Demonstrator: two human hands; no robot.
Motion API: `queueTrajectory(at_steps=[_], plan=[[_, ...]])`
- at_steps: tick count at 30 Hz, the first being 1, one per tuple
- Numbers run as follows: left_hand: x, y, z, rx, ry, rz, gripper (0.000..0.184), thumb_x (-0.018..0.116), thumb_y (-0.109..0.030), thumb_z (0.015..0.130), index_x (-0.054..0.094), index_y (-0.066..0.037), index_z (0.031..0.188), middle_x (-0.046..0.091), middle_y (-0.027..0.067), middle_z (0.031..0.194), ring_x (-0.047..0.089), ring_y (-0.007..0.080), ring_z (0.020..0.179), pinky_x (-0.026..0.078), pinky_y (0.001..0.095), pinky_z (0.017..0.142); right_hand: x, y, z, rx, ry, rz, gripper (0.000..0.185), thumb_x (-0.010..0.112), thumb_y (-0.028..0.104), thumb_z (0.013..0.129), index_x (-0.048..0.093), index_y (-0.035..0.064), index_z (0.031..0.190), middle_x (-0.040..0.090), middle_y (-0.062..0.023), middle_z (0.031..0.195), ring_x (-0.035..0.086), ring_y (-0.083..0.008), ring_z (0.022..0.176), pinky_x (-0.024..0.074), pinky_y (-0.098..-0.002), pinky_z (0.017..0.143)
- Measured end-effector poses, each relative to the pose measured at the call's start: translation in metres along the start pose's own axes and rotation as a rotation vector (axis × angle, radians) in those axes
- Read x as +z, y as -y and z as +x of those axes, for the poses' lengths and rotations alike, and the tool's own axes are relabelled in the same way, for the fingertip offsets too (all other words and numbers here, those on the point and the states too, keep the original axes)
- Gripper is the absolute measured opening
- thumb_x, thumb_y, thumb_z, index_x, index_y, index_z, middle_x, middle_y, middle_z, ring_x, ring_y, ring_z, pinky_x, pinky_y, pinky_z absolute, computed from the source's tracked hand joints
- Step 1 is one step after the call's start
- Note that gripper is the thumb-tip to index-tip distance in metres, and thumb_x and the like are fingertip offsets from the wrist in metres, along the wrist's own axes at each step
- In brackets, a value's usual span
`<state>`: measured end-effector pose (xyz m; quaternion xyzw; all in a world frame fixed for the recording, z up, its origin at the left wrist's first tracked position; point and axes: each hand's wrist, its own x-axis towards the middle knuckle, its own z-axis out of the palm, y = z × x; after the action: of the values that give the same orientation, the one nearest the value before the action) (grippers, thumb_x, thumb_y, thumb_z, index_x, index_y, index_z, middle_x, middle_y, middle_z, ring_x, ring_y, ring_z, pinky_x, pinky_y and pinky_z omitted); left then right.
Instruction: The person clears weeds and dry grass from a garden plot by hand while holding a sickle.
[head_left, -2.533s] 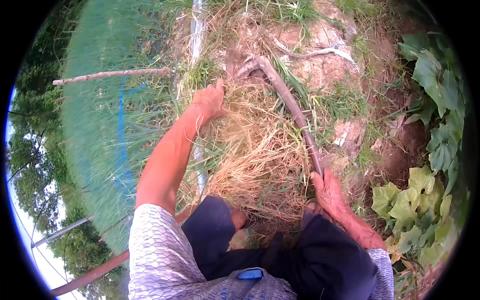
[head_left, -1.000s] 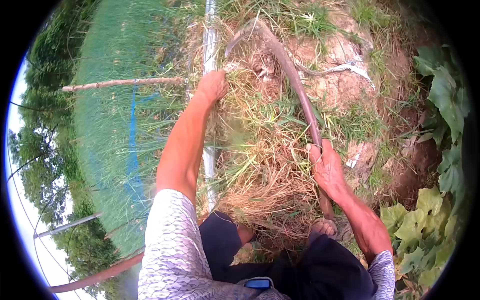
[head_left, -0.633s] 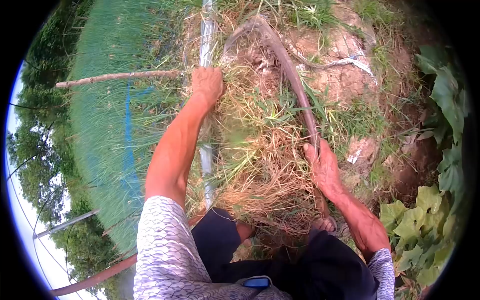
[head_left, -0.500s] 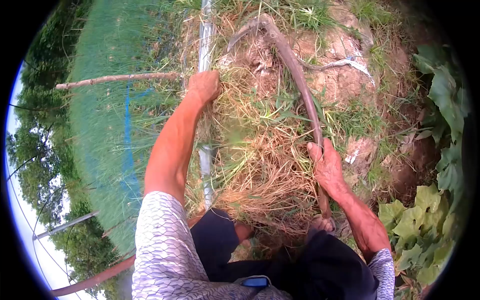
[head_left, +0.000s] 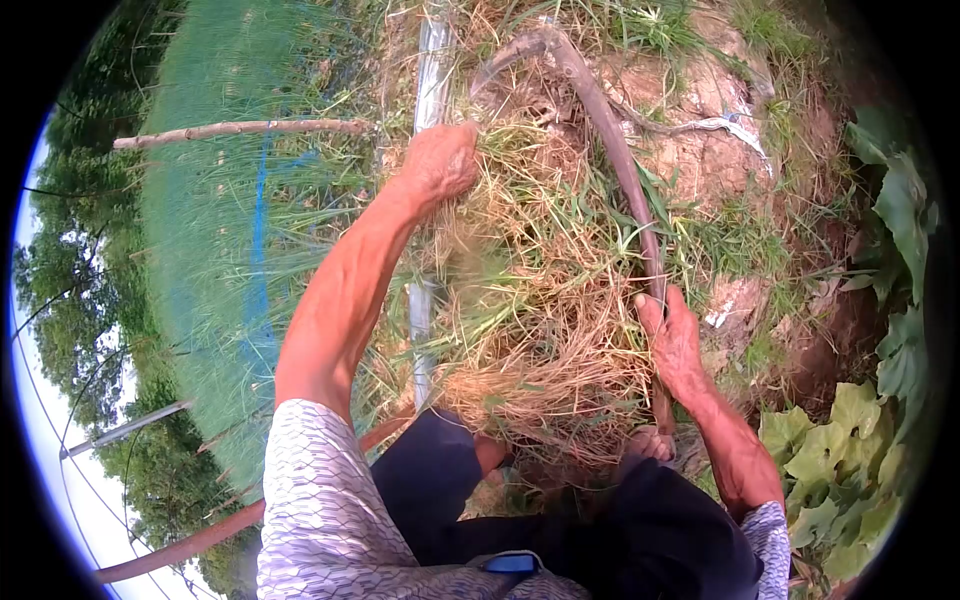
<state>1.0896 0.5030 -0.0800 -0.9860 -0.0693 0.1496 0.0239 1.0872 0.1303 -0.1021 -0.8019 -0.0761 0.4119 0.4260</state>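
Observation:
My right hand (head_left: 675, 345) is wrapped round the long, curved wooden handle of a sickle (head_left: 625, 165). Its hooked end arcs over at the top and points left into the grass, where the tip is partly hidden. My left hand (head_left: 440, 162) is closed in a fist at the upper left of the dry grass (head_left: 550, 370), beside a pale metal pipe (head_left: 420, 320). Grass blades come out from around that fist. Straw-coloured and green stalks lie between my two hands. A bare foot (head_left: 652, 443) shows near the handle's lower end.
Green netting (head_left: 205, 250) with a blue strip runs along the left, crossed by a wooden stick (head_left: 240, 132). Bare soil and a whitish strip of cloth or plastic (head_left: 735, 128) lie at the upper right. Broad-leaved plants (head_left: 840, 440) border the right side.
My left hand has shifted right, over the grass. The sickle's hooked end and my right hand sit slightly further right and lower in view. More loose grass covers the area beneath the hook.

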Motion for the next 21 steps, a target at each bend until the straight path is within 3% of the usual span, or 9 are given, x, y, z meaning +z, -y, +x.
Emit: queueTrajectory(at_steps=[3, 7, 8, 9, 10, 12, 13, 16, 21], plan=[[0.025, -0.038, -0.047, 0.148, 0.293, -0.244, 0.016, 0.054, -0.008, 0.080, 0.057, -0.001, 0.094, 0.059, 0.0204, 0.066, 0.062, 0.0386, 0.065, 0.050, 0.0473, 0.060, 0.001, -0.031, -0.008, -0.116, -0.028, -0.001, 0.026, 0.054, 0.029, 0.097, 0.049, 0.0039, 0.102, 0.051, -0.0076, 0.065, 0.051, -0.0145, 0.061, 0.0421, -0.0353, 0.051], [0.021, -0.127, -0.158, 0.440, 0.844, -0.503, 0.023, 0.053, -0.008, 0.079, 0.060, -0.001, 0.100, 0.061, 0.0194, 0.074, 0.062, 0.0338, 0.072, 0.051, 0.0473, 0.069, -0.014, -0.030, -0.043, -0.172, -0.087, -0.107, 0.026, 0.054, 0.028, 0.097, 0.052, 0.0028, 0.102, 0.057, -0.0090, 0.072, 0.054, -0.0185, 0.064, 0.0436, -0.0401, 0.056], [0.016, -0.134, -0.166, 0.587, 0.992, -0.496, 0.028, 0.053, -0.009, 0.080, 0.060, -0.002, 0.106, 0.062, 0.0201, 0.078, 0.063, 0.0339, 0.077, 0.051, 0.0487, 0.072, -0.018, -0.039, -0.050, 0.015, 0.026, -0.127, 0.043, 0.054, 0.037, 0.096, 0.054, -0.0007, 0.116, 0.061, -0.0156, 0.092, 0.057, -0.0243, 0.081, 0.0463, -0.0409, 0.071], [0.025, -0.132, -0.173, 0.582, 0.993, -0.507, 0.028, 0.053, -0.009, 0.080, 0.060, -0.002, 0.106, 0.062, 0.0201, 0.078, 0.063, 0.0339, 0.077, 0.051, 0.0487, 0.072, -0.017, -0.040, -0.055, 0.018, 0.035, -0.133, 0.043, 0.054, 0.037, 0.096, 0.054, -0.0007, 0.116, 0.061, -0.0156, 0.092, 0.057, -0.0243, 0.081, 0.0463, -0.0409, 0.071], [0.029, -0.126, -0.173, 0.267, 0.807, -0.763, 0.034, 0.055, -0.009, 0.080, 0.056, -0.003, 0.113, 0.062, 0.0198, 0.084, 0.063, 0.0350, 0.081, 0.051, 0.0490, 0.073, -0.013, -0.041, -0.059, -0.079, -0.017, -0.059, 0.042, 0.055, 0.037, 0.096, 0.054, -0.0006, 0.116, 0.061, -0.0156, 0.087, 0.057, -0.0244, 0.077, 0.0465, -0.0406, 0.069], [0.027, -0.110, -0.149, -0.039, 0.488, -0.598, 0.048, 0.057, -0.009, 0.079, 0.048, -0.005, 0.125, 0.061, 0.0195, 0.099, 0.063, 0.0371, 0.090, 0.052, 0.0486, 0.074, -0.012, -0.045, -0.060, -0.157, -0.030, -0.018, 0.039, 0.054, 0.037, 0.096, 0.053, 0.0002, 0.109, 0.058, -0.0150, 0.074, 0.055, -0.0232, 0.065, 0.0456, -0.0399, 0.060], [0.002, -0.101, -0.118, -0.029, 0.369, -0.210, 0.055, 0.059, -0.009, 0.078, 0.043, -0.006, 0.131, 0.059, 0.0194, 0.108, 0.063, 0.0381, 0.095, 0.053, 0.0478, 0.074, -0.014, -0.042, -0.060, -0.161, -0.032, -0.017, 0.039, 0.054, 0.037, 0.096, 0.053, 0.0002, 0.109, 0.058, -0.0150, 0.074, 0.055, -0.0232, 0.065, 0.0456, -0.0399, 0.060], [0.015, -0.055, -0.087, -0.081, 0.135, -0.102, 0.052, 0.062, -0.011, 0.080, 0.042, -0.005, 0.128, 0.054, 0.0192, 0.118, 0.063, 0.0398, 0.093, 0.054, 0.0464, 0.073, -0.011, -0.030, -0.059, 0.029, 0.115, -0.132, 0.036, 0.054, 0.034, 0.097, 0.051, 0.0003, 0.109, 0.057, -0.0195, 0.075, 0.058, -0.0275, 0.065, 0.0458, -0.0428, 0.058], [0.048, -0.032, -0.065, -0.267, 0.399, 0.156, 0.045, 0.056, -0.007, 0.083, 0.043, -0.002, 0.126, 0.054, 0.0203, 0.121, 0.067, 0.0349, 0.091, 0.055, 0.0409, 0.074, -0.003, -0.042, -0.064, -0.126, 0.024, -0.138, 0.037, 0.054, 0.038, 0.097, 0.048, 0.0017, 0.101, 0.052, -0.0137, 0.063, 0.053, -0.0265, 0.053, 0.0417, -0.0413, 0.049]])
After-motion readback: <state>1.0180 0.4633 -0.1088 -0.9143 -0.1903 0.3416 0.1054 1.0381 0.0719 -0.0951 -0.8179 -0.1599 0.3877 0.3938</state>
